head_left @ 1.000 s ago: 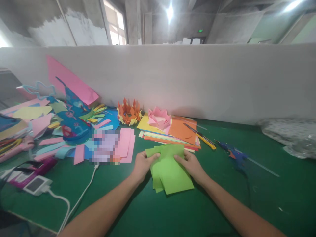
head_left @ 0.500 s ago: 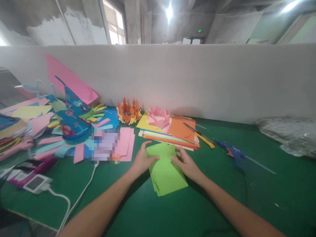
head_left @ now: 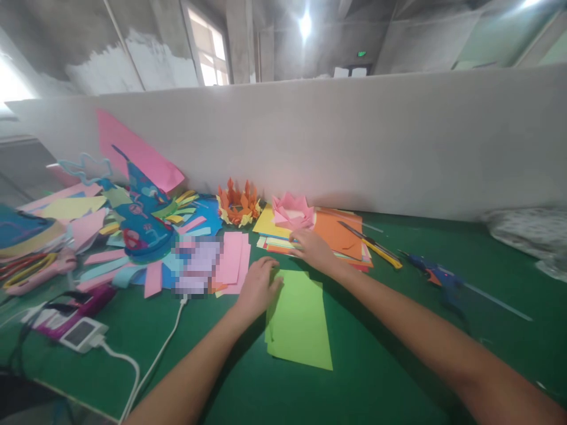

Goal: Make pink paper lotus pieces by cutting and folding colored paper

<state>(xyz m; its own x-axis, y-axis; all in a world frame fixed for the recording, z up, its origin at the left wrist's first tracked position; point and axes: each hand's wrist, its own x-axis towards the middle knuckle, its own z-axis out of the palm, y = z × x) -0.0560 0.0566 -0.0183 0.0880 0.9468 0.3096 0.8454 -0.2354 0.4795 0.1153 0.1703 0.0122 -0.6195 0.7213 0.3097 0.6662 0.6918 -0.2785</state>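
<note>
**Green paper sheets [head_left: 301, 324] laid down; right hand [head_left: 315, 251] at the coloured-paper stack [head_left: 339, 233]**

The sheets, in both hands half a second ago, now lie on the tabletop [head_left: 381, 378], uneven at their left edge. The left hand [head_left: 258, 286] has released them, its grip loosely parted beside their upper left corner. The right hand has reached the stack's front, below the pink paper crown [head_left: 291, 211]; from here I cannot tell whether its grip holds anything. Two-handed handling seems paused.

A bright window [head_left: 207, 47] pierces the patchy wall [head_left: 146, 56].
</note>
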